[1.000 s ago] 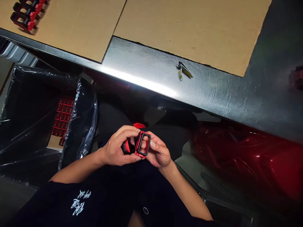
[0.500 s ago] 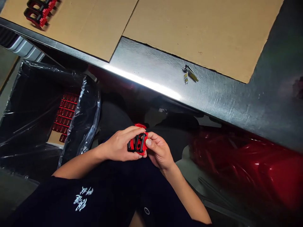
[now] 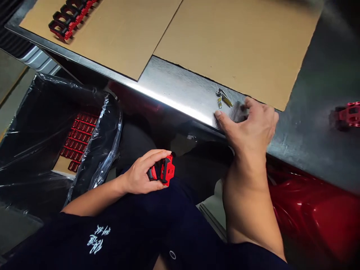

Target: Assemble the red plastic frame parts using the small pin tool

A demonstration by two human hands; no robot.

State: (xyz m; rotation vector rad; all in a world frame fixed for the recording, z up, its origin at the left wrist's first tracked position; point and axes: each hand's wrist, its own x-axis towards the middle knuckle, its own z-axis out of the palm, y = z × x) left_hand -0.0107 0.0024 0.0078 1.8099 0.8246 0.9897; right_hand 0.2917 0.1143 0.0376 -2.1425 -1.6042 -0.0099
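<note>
My left hand (image 3: 143,173) is closed around a red-and-black plastic part (image 3: 168,170) above my lap. The part's red face points to the right, and its inner side is partly hidden by my fingers. Over the front strip of the metal table, my right hand (image 3: 251,127) reaches out with thumb and fingers spread and nothing visible between them. Just beyond its thumb lies a nail clipper (image 3: 225,98) with its lever swung out, apart from the hand.
Cardboard sheets (image 3: 233,45) cover much of the metal table (image 3: 174,84). A row of red-and-black parts (image 3: 67,22) stands at upper left; another part (image 3: 350,115) lies far right. A plastic-lined bin (image 3: 22,123) holds rows of parts (image 3: 80,137). Red plastic (image 3: 317,210) sits below the table at right.
My right hand has let go of the part and moved up and right to the table by the nail clipper. My left hand keeps the part, now turned slightly. The view has shifted.
</note>
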